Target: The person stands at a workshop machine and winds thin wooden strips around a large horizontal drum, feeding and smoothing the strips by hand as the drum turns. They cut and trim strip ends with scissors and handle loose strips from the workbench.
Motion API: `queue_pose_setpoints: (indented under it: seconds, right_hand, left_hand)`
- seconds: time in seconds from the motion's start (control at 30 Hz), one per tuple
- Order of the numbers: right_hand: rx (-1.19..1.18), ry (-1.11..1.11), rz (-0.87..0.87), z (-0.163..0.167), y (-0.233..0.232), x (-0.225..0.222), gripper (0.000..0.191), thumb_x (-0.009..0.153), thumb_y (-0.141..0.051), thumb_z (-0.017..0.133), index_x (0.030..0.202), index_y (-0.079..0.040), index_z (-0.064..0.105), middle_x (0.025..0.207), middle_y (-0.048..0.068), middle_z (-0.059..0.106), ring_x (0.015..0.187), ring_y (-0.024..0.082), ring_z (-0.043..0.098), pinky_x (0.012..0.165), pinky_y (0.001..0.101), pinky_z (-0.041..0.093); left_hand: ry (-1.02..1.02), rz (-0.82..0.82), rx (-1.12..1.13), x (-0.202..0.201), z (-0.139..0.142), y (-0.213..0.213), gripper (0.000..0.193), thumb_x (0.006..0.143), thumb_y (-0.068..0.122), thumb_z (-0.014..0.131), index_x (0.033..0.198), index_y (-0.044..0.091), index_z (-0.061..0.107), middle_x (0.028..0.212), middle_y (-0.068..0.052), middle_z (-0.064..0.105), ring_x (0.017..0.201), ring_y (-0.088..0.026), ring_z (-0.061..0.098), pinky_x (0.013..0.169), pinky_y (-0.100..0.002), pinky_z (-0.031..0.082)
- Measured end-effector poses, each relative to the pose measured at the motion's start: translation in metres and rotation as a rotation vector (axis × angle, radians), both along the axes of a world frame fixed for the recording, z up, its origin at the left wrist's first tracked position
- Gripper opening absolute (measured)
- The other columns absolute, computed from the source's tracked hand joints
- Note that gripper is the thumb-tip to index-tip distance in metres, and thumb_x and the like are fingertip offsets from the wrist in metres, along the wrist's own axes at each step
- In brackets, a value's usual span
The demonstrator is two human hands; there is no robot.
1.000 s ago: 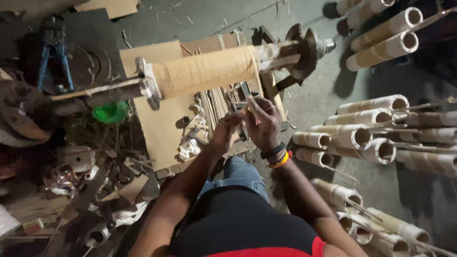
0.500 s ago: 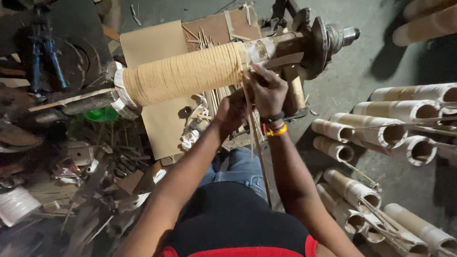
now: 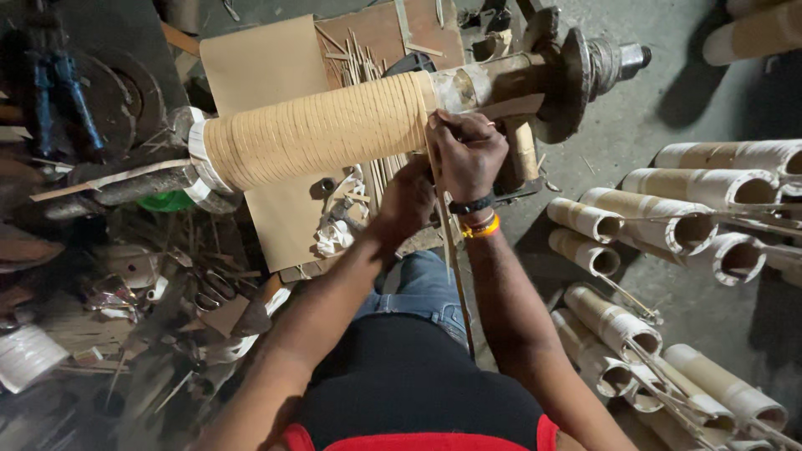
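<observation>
Nearest the observer, a thin cane strip [image 3: 455, 267] rose from beside the person's lap toward the spindle. It appeared light, narrow and springy, likely to split if kinked; the sound hold was close to the winding point, pinched flat.

The left hand [image 3: 407, 200] sat just below the roll, curled, apparently on the strip; its fingers were hidden and the grip could not be confirmed. The right hand [image 3: 466, 153] was closed, fingers folded over the strip's upper end and pressed against the right end of the wound roll [image 3: 317, 129].

That roll, tightly wrapped and judged stiff, lay across a metal spindle [image 3: 576, 71] above a cardboard sheet [image 3: 259, 63]. At right, finished tubes [image 3: 710, 179] lay on the floor.
</observation>
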State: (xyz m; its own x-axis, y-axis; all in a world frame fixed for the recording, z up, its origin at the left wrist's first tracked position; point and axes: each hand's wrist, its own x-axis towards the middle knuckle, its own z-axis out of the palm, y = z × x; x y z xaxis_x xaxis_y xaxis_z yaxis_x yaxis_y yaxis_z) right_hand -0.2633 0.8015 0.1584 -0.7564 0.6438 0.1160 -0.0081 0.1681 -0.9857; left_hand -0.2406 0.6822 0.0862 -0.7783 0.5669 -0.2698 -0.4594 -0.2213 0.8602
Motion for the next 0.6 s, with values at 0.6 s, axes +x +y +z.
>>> queue_pose_setpoints:
  seconds: [0.6]
  right_hand:
    - [-0.093, -0.169, 0.017, 0.001, 0.003, -0.002, 0.006, 0.089, 0.003, 0.081, 0.093, 0.003, 0.077, 0.084, 0.001, 0.073, 0.076, 0.004, 0.064, 0.07, 0.0209, 0.051]
  left_hand:
    - [-0.664, 0.241, 0.801, -0.044, -0.077, 0.034, 0.04, 0.103, 0.035, 0.062, 0.135, 0.011, 0.059, 0.13, -0.008, 0.067, 0.121, -0.025, 0.063, 0.107, -0.044, 0.051]
